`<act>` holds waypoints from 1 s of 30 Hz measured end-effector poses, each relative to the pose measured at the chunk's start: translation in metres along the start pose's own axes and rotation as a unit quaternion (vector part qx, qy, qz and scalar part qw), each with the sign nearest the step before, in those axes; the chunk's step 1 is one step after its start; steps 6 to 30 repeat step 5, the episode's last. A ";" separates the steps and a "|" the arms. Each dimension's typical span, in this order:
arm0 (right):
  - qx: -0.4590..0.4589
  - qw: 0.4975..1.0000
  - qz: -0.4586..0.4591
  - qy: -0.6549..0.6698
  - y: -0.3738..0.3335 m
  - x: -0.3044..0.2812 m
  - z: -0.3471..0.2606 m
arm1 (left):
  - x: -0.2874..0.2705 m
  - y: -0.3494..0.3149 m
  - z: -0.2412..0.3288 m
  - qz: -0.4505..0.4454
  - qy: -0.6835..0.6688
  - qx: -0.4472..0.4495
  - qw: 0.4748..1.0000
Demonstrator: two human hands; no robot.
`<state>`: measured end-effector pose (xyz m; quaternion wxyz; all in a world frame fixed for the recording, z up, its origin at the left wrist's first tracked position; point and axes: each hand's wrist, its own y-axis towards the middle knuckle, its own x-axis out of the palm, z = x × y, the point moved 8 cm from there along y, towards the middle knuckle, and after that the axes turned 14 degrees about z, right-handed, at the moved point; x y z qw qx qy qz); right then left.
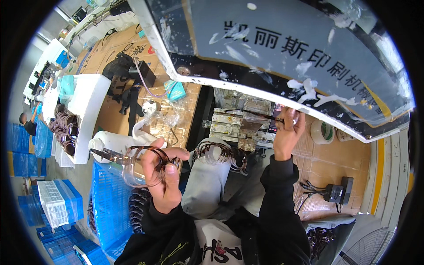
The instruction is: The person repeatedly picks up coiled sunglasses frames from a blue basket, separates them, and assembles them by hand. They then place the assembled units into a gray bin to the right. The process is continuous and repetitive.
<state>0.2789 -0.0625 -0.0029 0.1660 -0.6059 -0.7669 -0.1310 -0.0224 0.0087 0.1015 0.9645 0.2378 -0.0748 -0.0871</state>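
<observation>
My left hand [164,176] is closed on a pair of brown tortoiseshell eyeglasses [132,164], whose clear lenses and one temple stick out to the left. My right hand [288,132] pinches a dark eyeglass temple [260,115], which reaches leftward over a stained metal fixture [236,123]. Whether a whole frame hangs from that temple is hidden by the fingers. On my lap, between the hands, rest several more tortoiseshell eyeglasses [217,153].
A printing machine's splattered panel [282,39] overhangs the fixture. Left stand a white bottle [112,143], a foam box [95,106] with brown glasses, and a blue crate [108,205]. Right, on cardboard, are tape rolls [321,131] and a power adapter [339,192].
</observation>
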 end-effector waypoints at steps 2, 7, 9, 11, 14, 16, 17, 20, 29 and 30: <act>-0.040 0.997 -0.044 0.059 0.003 0.005 0.008 | 0.001 -0.002 -0.003 -0.002 -0.024 -0.005 1.000; -0.077 0.997 -0.014 0.023 0.007 -0.003 0.020 | -0.001 -0.004 -0.007 0.007 -0.076 -0.017 0.997; -0.077 0.997 -0.014 0.023 0.007 -0.003 0.020 | -0.001 -0.004 -0.007 0.007 -0.076 -0.017 0.997; -0.077 0.997 -0.014 0.023 0.007 -0.003 0.020 | -0.001 -0.004 -0.007 0.007 -0.076 -0.017 0.997; -0.077 0.997 -0.014 0.023 0.007 -0.003 0.020 | -0.001 -0.004 -0.007 0.007 -0.076 -0.017 0.997; -0.077 0.997 -0.014 0.023 0.007 -0.003 0.020 | -0.001 -0.004 -0.007 0.007 -0.076 -0.017 0.997; -0.077 0.997 -0.014 0.023 0.007 -0.003 0.020 | -0.001 -0.004 -0.007 0.007 -0.076 -0.017 0.997; -0.077 0.997 -0.014 0.023 0.007 -0.003 0.020 | -0.001 -0.004 -0.007 0.007 -0.076 -0.017 0.997; -0.077 0.997 -0.014 0.023 0.007 -0.003 0.020 | -0.001 -0.004 -0.007 0.007 -0.076 -0.017 0.997; -0.077 0.997 -0.014 0.023 0.007 -0.003 0.020 | -0.001 -0.004 -0.007 0.007 -0.076 -0.017 0.997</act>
